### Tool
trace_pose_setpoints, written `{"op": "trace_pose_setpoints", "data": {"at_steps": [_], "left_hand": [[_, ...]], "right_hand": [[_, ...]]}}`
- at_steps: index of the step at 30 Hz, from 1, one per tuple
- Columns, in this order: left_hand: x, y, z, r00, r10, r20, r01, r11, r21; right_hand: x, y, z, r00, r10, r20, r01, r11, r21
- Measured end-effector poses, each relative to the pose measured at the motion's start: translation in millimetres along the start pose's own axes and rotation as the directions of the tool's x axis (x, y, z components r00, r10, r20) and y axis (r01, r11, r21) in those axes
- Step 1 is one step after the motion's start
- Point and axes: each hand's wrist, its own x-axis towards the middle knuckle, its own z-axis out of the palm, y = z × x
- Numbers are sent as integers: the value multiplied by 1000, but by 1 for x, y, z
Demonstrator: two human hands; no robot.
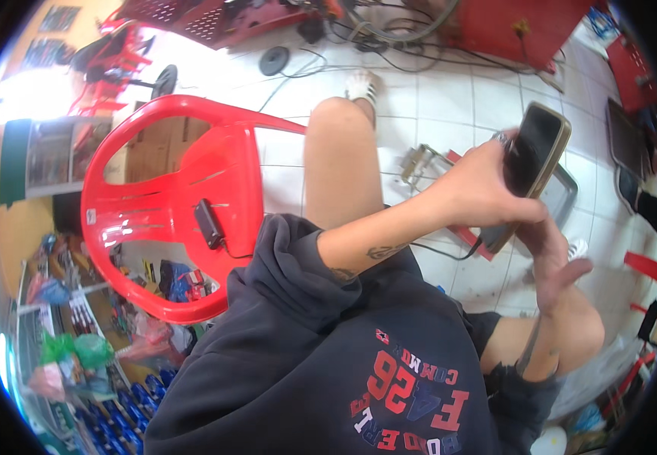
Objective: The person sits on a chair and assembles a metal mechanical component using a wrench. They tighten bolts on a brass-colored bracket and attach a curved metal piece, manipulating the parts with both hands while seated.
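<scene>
Clasping a phone above white tiles, left hand adjoins right hand (hold unclear).

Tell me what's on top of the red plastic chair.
A black oblong box lies on the red plastic chair, with a thin dark cable running from it toward the dark sweatshirt. The sweatshirt overlaps the chair's lower right in this view; anything covered there cannot be seen.

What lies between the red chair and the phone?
In the head view, left to right: bare leg, tiled floor, metal part, then the left hand holding the phone.
</scene>
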Motion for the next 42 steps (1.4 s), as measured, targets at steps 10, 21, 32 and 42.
{"op": "trace_pose_setpoints", "data": {"at_steps": [10,21,32,42], "left_hand": [[-153,84,-205,730,-150,-667,146,987,-62],[-258,-45,-333,464,-374,-803,810,546,214],[-295,-164,-349,381,-292,-877,778,614,134],[-72,-18,-91,879,307,-365,0,764,645]], "right_hand": [[-15,-42,-4,989,-138,-46,92,837,-539],[-30,-41,-17,988,-139,-65,69,781,-620],[-20,-21,-48,913,-141,-383,-156,748,-646],[-6,45,-59,887,195,-419,-450,572,-686]]}}
